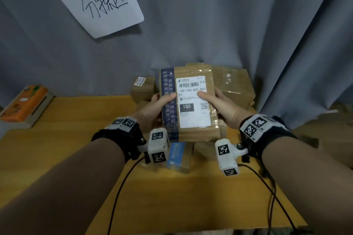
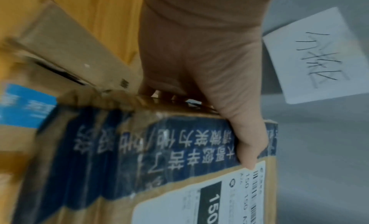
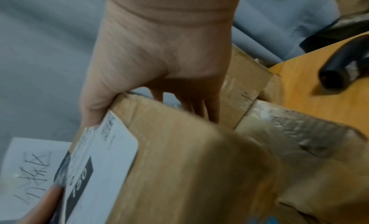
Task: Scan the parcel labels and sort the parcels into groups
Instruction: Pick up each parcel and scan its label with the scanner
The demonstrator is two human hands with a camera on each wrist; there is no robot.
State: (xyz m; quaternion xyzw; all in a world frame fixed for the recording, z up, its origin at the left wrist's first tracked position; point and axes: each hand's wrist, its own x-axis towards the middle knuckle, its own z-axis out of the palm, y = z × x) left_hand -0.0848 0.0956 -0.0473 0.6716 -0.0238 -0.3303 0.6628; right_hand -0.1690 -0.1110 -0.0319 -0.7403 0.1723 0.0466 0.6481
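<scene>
A brown cardboard parcel (image 1: pixel 191 101) with dark blue printed tape and a white shipping label (image 1: pixel 193 101) reading 150-150-A26-050 is held up over the table, label facing me. My left hand (image 1: pixel 158 105) grips its left edge, thumb on the blue tape (image 2: pixel 179 148). My right hand (image 1: pixel 215 101) grips the right edge, thumb on the label, fingers behind the box (image 3: pixel 179 148). Both wrist views show the same parcel close up, blurred.
More cardboard parcels lie behind: a small one (image 1: pixel 143 87) and a large one (image 1: pixel 235 86). A parcel with blue tape (image 1: pixel 177 155) lies below my hands on the wooden table (image 1: pixel 76 120). An orange packet on a box (image 1: pixel 24 105) sits far left. A handwritten paper sign (image 1: pixel 101 2) hangs on the grey curtain.
</scene>
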